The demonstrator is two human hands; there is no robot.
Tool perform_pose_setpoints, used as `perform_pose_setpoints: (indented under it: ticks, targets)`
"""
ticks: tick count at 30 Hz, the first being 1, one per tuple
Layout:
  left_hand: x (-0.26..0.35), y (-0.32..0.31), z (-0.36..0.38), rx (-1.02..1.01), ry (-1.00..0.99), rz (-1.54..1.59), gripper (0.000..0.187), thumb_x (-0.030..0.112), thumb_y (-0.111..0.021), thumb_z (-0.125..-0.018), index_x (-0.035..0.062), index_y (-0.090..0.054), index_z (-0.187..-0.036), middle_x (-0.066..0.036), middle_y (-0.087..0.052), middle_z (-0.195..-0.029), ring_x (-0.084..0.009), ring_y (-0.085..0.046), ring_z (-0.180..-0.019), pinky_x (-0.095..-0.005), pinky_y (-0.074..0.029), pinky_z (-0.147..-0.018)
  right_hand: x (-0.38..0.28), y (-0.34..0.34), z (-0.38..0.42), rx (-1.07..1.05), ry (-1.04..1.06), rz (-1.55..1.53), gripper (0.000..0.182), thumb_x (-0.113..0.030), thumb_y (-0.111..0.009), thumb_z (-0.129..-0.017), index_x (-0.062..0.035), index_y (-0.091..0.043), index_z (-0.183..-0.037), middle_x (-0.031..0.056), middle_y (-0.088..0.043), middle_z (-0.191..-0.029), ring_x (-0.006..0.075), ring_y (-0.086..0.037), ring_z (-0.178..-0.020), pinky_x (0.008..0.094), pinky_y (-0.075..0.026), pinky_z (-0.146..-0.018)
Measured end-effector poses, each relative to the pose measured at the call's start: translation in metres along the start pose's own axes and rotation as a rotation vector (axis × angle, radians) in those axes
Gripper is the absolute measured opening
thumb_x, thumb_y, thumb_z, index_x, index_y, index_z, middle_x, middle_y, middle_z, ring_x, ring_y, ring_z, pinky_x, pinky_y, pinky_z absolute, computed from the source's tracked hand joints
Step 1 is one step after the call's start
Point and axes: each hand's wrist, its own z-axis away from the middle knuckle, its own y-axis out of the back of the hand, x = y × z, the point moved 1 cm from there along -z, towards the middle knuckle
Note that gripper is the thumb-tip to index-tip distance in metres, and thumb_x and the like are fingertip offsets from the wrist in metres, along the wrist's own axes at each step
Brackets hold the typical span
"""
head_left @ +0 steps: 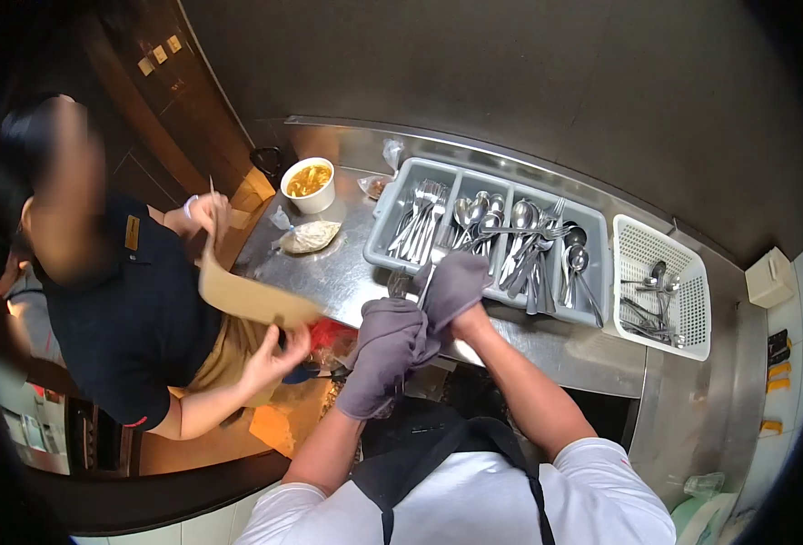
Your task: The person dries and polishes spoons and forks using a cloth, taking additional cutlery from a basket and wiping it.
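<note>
A dark grey cloth covers both of my hands in front of the cutlery tray. My left hand is wrapped in it, its fingers hidden. Under another fold, my right hand presses the cloth around some metal cutlery, of which only a little shows. Just beyond my hands lies the grey tray, its compartments holding forks, spoons and mixed cutlery.
On the right, a white basket holds some cutlery. A soup bowl and a tied bag stand on the steel counter. At the left, a co-worker holds a brown paper bag.
</note>
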Motion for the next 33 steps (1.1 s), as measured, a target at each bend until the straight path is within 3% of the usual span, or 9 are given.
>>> perform_pose_setpoints:
  ticks: [6, 9, 16, 20, 23, 25, 27, 28, 33]
  targets:
    - [-0.027, 0.002, 0.003, -0.264, -0.030, -0.118, 0.008, 0.009, -0.061, -0.072, 0.0038, -0.061, -0.079, -0.013, -0.058, -0.079, -0.0290, -0.057, -0.080, -0.0340, -0.046, -0.072, -0.036, -0.020, -0.008, -0.050, -0.238, -0.157, 0.016, -0.018, -0.053, -0.094, -0.0045, -0.061, -0.092, 0.0077, -0.061, -0.084, 0.0207, -0.060, -0.077, 0.0375, -0.048, -0.072]
    - [-0.020, 0.001, -0.006, 0.108, -0.177, -0.046, 0.006, 0.007, -0.061, -0.071, 0.0058, -0.059, -0.076, -0.011, -0.056, -0.078, -0.0289, -0.055, -0.080, -0.0363, -0.044, -0.070, -0.043, -0.028, -0.010, -0.101, -0.373, -0.119, 0.016, -0.018, -0.051, -0.093, -0.0047, -0.059, -0.093, 0.0056, -0.058, -0.080, 0.0181, -0.057, -0.073, 0.0351, -0.046, -0.069]
    - [-0.012, 0.020, 0.001, 0.017, 0.097, 0.131, 0.010, 0.007, -0.062, -0.072, 0.0078, -0.054, -0.077, -0.010, -0.052, -0.074, -0.0280, -0.051, -0.075, -0.0356, -0.041, -0.068, -0.046, -0.024, -0.024, -0.312, -0.631, -0.338, 0.013, -0.018, -0.051, -0.093, -0.0061, -0.056, -0.094, 0.0023, -0.056, -0.077, 0.0135, -0.055, -0.071, 0.0285, -0.045, -0.064]
    - [-0.023, 0.018, 0.008, -0.073, 0.208, 0.242, 0.009, 0.004, -0.059, -0.068, 0.0087, -0.054, -0.075, -0.011, -0.052, -0.071, -0.0271, -0.054, -0.077, -0.0348, -0.043, -0.073, 0.022, -0.018, -0.021, -0.453, 0.444, 0.446, 0.016, -0.017, -0.052, -0.091, -0.0029, -0.059, -0.090, 0.0050, -0.059, -0.076, 0.0147, -0.057, -0.074, 0.0290, -0.047, -0.067]
    - [-0.007, 0.009, 0.003, 0.020, 0.249, 0.250, 0.007, 0.005, -0.056, -0.071, 0.0090, -0.052, -0.075, -0.006, -0.050, -0.066, -0.0221, -0.055, -0.071, -0.0345, -0.044, -0.072, -0.126, -0.048, 0.011, -0.348, 0.227, 0.428, 0.012, -0.010, -0.054, -0.081, -0.0012, -0.062, -0.080, 0.0107, -0.063, -0.078, 0.0238, -0.062, -0.077, 0.0328, -0.050, -0.071]
    - [-0.016, -0.010, 0.009, -0.022, 0.669, 0.648, 0.005, 0.005, -0.054, -0.072, 0.0095, -0.052, -0.072, -0.002, -0.049, -0.061, -0.0186, -0.052, -0.062, -0.0341, -0.044, -0.068, -0.105, -0.036, -0.005, -0.412, 0.555, 0.991, 0.011, -0.009, -0.055, -0.075, -0.0020, -0.062, -0.080, 0.0134, -0.063, -0.079, 0.0280, -0.062, -0.079, 0.0350, -0.050, -0.070]
    - [-0.017, -0.011, 0.005, -0.079, 0.342, 0.298, 0.015, 0.005, -0.058, -0.077, 0.0080, -0.048, -0.066, -0.004, -0.051, -0.061, -0.0214, -0.051, -0.057, -0.0358, -0.042, -0.061, -0.089, -0.027, -0.009, -0.343, 0.687, 1.370, 0.012, -0.011, -0.055, -0.072, -0.0039, -0.063, -0.078, 0.0147, -0.063, -0.079, 0.0326, -0.061, -0.078, 0.0384, -0.049, -0.069]
    - [-0.014, -0.008, 0.001, -0.096, -0.204, -0.248, 0.028, 0.005, -0.063, -0.081, 0.0063, -0.044, -0.060, -0.009, -0.054, -0.063, -0.0258, -0.050, -0.057, -0.0377, -0.039, -0.056, -0.089, -0.023, -0.009, -0.237, 0.711, 1.326, 0.012, -0.011, -0.055, -0.072, -0.0046, -0.063, -0.079, 0.0145, -0.062, -0.079, 0.0331, -0.061, -0.079, 0.0390, -0.049, -0.069]
    - [-0.005, -0.008, 0.005, 0.021, -0.082, -0.250, 0.015, 0.013, -0.064, -0.069, 0.0108, -0.055, -0.057, -0.008, -0.053, -0.060, -0.0251, -0.053, -0.065, -0.0369, -0.042, -0.059, -0.076, -0.012, 0.002, -0.127, 0.651, 1.190, 0.017, -0.013, -0.056, -0.074, -0.0056, -0.063, -0.088, 0.0156, -0.060, -0.085, 0.0353, -0.057, -0.087, 0.0434, -0.044, -0.083]
